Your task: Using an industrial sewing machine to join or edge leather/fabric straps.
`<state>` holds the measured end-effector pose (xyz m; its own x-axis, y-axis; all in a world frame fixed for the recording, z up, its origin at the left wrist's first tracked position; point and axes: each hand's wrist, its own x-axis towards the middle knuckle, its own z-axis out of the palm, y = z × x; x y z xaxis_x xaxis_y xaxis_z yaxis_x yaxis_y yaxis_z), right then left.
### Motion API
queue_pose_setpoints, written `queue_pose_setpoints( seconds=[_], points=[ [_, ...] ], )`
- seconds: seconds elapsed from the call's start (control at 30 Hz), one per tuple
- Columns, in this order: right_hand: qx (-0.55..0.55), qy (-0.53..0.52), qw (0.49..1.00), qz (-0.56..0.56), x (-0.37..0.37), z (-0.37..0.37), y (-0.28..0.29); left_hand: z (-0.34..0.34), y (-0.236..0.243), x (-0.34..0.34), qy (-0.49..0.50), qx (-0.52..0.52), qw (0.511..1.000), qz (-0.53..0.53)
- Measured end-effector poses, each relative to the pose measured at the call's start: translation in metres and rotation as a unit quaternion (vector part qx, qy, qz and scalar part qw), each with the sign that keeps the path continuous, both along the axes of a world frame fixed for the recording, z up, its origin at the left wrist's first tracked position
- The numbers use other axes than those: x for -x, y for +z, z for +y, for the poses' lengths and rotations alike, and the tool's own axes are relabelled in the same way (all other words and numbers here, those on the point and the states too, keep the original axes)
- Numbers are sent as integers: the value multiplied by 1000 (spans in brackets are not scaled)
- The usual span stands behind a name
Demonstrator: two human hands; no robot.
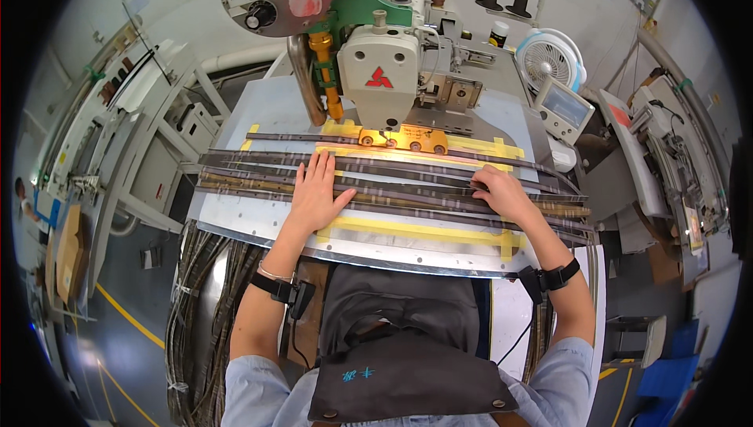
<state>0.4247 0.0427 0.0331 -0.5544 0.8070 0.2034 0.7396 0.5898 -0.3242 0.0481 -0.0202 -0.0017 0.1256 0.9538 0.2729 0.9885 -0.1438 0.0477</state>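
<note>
Several long, narrow dark strips (pixel 400 183) run side by side from left to right across the pale worktable plate (pixel 235 218). My left hand (pixel 312 196) lies flat on them, fingers stretched forward and thumb out to the side. Farther right, my right hand (pixel 504 193) is closed in a pinch at one dark strip; its fingertips are partly hidden by the hand. Beyond both hands, another strip (pixel 294 138) passes by a yellow guide block (pixel 405 140) with round fittings, under the white sewing machine head (pixel 378 74).
Yellow tape (pixel 416 230) marks the plate near its front edge. A brass-coloured post (pixel 324 74) and a grey tube stand left of the machine head. At the right are a control screen (pixel 563 109) and a small fan (pixel 547 61). Bundled strips (pixel 205 309) hang at lower left.
</note>
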Motion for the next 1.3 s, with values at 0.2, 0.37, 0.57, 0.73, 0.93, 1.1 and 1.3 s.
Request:
queue_pose_setpoints(
  seconds=[0.2, 0.37, 0.57, 0.73, 0.93, 1.1, 1.3],
  points=[
    [-37, -8, 998, -55, 2, -6, -2, 1, -3, 1, -5, -8, 1000, -5],
    [-32, 32, 999, -24, 15, -9, -5, 1, -3, 2, -5, -13, 1000, 1],
    [-24, 56, 998, 3, 36, -16, -6, -2, 1, -1, -1, -1, 1000, 1],
    [-25, 17, 998, -49, 28, -17, 2, -3, 3, 0, -5, 3, 1000, 5],
    [-12, 14, 996, -83, 21, -16, 7, -3, 3, 1, -13, -1, 1000, 4],
    [9, 33, 995, -95, 20, -11, 6, -3, 4, 1, -9, 5, 1000, 2],
    [-20, 60, 994, -87, 21, -9, 10, -4, 6, 0, -5, 16, 1000, 2]
  ],
)
